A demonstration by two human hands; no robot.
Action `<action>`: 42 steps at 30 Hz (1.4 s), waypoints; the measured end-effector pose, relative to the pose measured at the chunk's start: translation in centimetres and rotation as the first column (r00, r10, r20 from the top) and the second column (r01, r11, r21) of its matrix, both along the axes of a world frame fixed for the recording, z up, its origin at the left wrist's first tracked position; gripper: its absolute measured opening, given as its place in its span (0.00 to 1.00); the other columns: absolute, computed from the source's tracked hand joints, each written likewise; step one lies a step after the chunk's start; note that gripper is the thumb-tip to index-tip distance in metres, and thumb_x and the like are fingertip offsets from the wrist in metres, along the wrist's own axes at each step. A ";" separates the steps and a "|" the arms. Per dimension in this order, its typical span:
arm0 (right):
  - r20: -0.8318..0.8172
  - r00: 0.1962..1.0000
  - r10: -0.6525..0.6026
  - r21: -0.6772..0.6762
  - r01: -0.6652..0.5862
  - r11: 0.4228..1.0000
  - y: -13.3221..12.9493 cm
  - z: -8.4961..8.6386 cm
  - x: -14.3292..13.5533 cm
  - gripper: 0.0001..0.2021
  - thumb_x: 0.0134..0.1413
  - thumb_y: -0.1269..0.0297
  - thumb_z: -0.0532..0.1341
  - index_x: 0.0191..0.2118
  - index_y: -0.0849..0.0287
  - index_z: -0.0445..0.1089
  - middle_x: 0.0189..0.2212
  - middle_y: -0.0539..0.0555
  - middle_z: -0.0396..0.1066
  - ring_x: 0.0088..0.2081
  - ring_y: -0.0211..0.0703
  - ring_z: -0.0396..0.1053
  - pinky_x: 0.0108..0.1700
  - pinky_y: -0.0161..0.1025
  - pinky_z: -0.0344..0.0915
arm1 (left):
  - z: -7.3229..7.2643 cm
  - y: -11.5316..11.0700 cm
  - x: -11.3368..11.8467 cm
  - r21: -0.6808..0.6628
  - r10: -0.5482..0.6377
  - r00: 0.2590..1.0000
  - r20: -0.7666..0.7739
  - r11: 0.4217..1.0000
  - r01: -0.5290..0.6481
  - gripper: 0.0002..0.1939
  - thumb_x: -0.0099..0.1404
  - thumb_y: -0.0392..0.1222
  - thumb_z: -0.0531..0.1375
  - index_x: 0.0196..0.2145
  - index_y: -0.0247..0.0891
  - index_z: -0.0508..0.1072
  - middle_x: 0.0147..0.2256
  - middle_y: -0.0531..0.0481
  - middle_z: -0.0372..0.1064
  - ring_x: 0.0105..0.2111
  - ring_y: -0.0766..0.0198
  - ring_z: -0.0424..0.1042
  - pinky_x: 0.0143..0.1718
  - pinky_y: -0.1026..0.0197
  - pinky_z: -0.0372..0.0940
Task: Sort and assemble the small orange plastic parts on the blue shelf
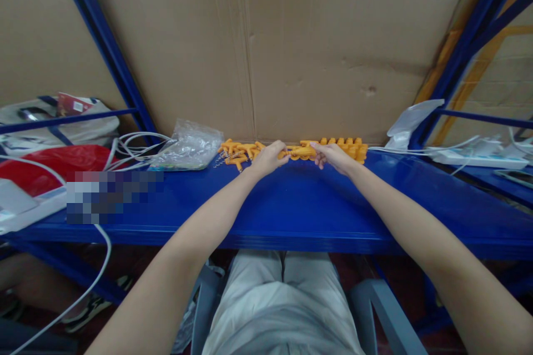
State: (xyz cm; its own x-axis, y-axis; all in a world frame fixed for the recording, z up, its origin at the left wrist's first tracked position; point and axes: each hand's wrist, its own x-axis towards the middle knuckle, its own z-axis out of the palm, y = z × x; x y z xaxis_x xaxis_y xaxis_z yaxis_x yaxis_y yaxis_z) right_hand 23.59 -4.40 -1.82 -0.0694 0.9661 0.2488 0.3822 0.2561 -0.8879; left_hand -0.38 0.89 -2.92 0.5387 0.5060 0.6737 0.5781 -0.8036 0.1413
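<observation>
At the back of the blue table, my left hand [270,160] is closed, with a bit of orange plastic showing between thumb and fingers. To its right my right hand [334,157] has its fingers curled, the fingertips pinched at a yellow-orange plastic piece [303,152] that lies between the two hands. Its exact shape is too small to make out. Left of my left hand spreads a loose pile of orange plastic pieces [237,151], with thin metal chain-like bits beside it. Behind my right hand, similar orange pieces [352,148] stand in neat rows.
A cardboard panel [300,61] closes off the back of the blue table [291,205]. On the left are a clear plastic bag [191,145], a red bag [79,163] and white cables [135,141]. A white power strip [478,158] lies at right. Blue posts flank both sides.
</observation>
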 end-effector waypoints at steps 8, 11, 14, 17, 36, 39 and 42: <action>-0.077 0.996 -0.034 -0.099 0.027 0.995 0.2 -0.3 -0.4 0.29 0.58 0.32 0.60 0.27 0.56 0.67 0.24 0.58 0.73 0.20 0.38 0.68 0.23 0.39 0.69 | 0.2 -0.1 0.0 -0.020 0.013 1.000 -0.023 1.000 -0.013 0.05 0.66 0.40 0.62 0.36 0.39 0.69 0.38 0.50 0.72 0.39 0.60 0.74 0.42 0.60 0.67; -0.074 0.997 -0.008 -0.138 -0.002 0.990 0.1 -0.3 -0.4 0.30 0.58 0.30 0.58 0.28 0.56 0.66 0.23 0.57 0.74 0.19 0.38 0.68 0.19 0.36 0.64 | 0.1 0.0 0.0 -0.019 0.019 1.000 -0.023 1.000 -0.019 0.04 0.66 0.40 0.62 0.36 0.40 0.69 0.39 0.49 0.72 0.39 0.60 0.74 0.42 0.59 0.67; -0.033 0.999 -0.023 -0.141 0.018 0.990 0.2 -0.4 -0.2 0.30 0.58 0.29 0.57 0.29 0.55 0.68 0.24 0.58 0.75 0.21 0.41 0.71 0.22 0.38 0.67 | 0.0 0.2 0.0 -0.007 0.014 1.000 -0.025 1.000 -0.015 0.04 0.66 0.41 0.62 0.36 0.40 0.70 0.39 0.49 0.72 0.39 0.60 0.74 0.41 0.60 0.67; -0.009 0.999 -0.038 -0.106 0.037 0.994 0.3 -0.5 -0.2 0.31 0.56 0.27 0.57 0.30 0.54 0.70 0.22 0.58 0.74 0.23 0.46 0.73 0.25 0.43 0.71 | -0.1 0.2 0.0 0.002 0.018 1.000 -0.025 1.000 -0.018 0.04 0.66 0.41 0.62 0.37 0.40 0.70 0.39 0.50 0.72 0.39 0.60 0.74 0.42 0.59 0.68; -0.323 0.944 -0.060 -0.114 0.024 0.993 -0.5 0.6 -1.3 0.09 0.63 0.55 0.63 0.41 0.56 0.71 0.32 0.57 0.76 0.27 0.39 0.73 0.31 0.37 0.70 | -0.3 0.8 -0.5 0.009 -0.043 0.998 0.039 0.999 0.043 0.13 0.68 0.38 0.60 0.50 0.40 0.70 0.52 0.42 0.71 0.53 0.55 0.73 0.54 0.52 0.69; -0.379 0.917 -0.125 -0.074 0.105 0.992 -0.1 0.7 -0.6 0.10 0.63 0.54 0.63 0.41 0.55 0.71 0.31 0.56 0.76 0.26 0.39 0.73 0.28 0.36 0.69 | -0.5 1.0 -0.9 0.013 -0.021 0.999 0.024 1.000 0.020 0.24 0.67 0.37 0.58 0.60 0.39 0.66 0.63 0.38 0.64 0.63 0.54 0.67 0.62 0.50 0.65; -0.478 0.849 -0.226 -0.074 0.218 0.973 0.1 0.9 -0.2 0.08 0.61 0.57 0.64 0.39 0.54 0.68 0.29 0.53 0.75 0.25 0.38 0.73 0.25 0.33 0.65 | -0.7 1.3 -1.4 -0.057 0.123 0.988 -0.093 0.990 -0.128 0.26 0.67 0.36 0.57 0.62 0.37 0.65 0.67 0.37 0.60 0.66 0.51 0.64 0.66 0.48 0.61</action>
State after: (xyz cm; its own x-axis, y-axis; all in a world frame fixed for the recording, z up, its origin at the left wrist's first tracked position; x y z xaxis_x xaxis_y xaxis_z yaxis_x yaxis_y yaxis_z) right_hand 23.36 -4.25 -0.91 0.2716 0.9455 0.1797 -0.0471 0.1996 -0.9787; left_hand -1.74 2.16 -3.60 0.5249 0.6129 0.5906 0.6863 -0.7152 0.1323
